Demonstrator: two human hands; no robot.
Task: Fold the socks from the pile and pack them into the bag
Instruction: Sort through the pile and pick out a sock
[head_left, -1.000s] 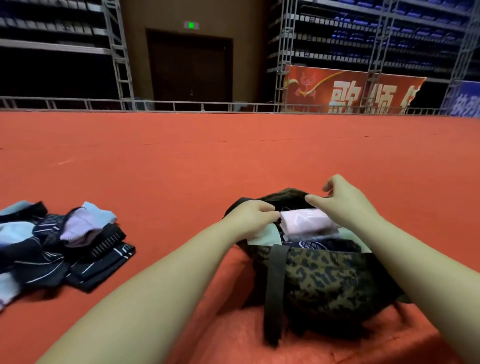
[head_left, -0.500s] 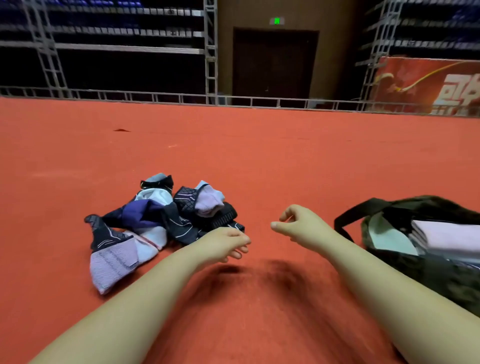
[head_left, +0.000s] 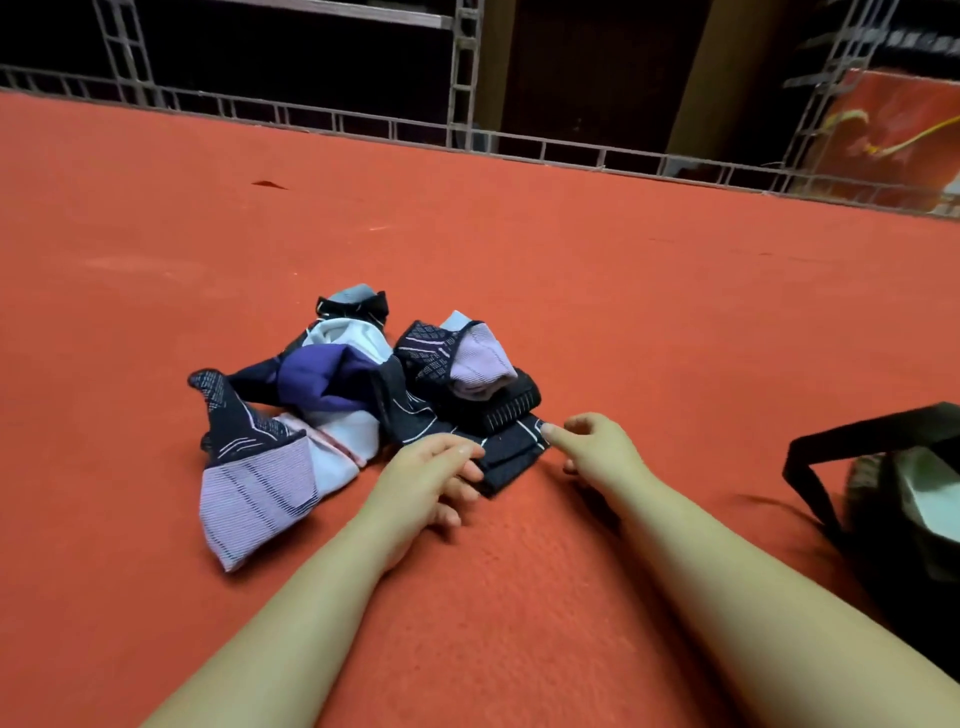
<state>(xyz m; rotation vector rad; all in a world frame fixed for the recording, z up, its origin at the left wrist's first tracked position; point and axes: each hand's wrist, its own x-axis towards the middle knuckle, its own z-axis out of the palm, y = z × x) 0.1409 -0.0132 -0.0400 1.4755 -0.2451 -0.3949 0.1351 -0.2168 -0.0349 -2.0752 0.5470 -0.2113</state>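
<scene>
I have both hands at the near edge of the sock pile (head_left: 363, 395): my left hand (head_left: 434, 475) and right hand (head_left: 597, 447) pinch opposite ends of a dark navy sock (head_left: 511, 457). It looks soft, limp and light, best taken by the cuff. The camouflage bag (head_left: 883, 499) sits off to my right

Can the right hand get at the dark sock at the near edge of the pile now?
Probably yes. The right hand already touches the dark sock with its thumb; nothing lies between, and the left hand is at its other end.
</scene>
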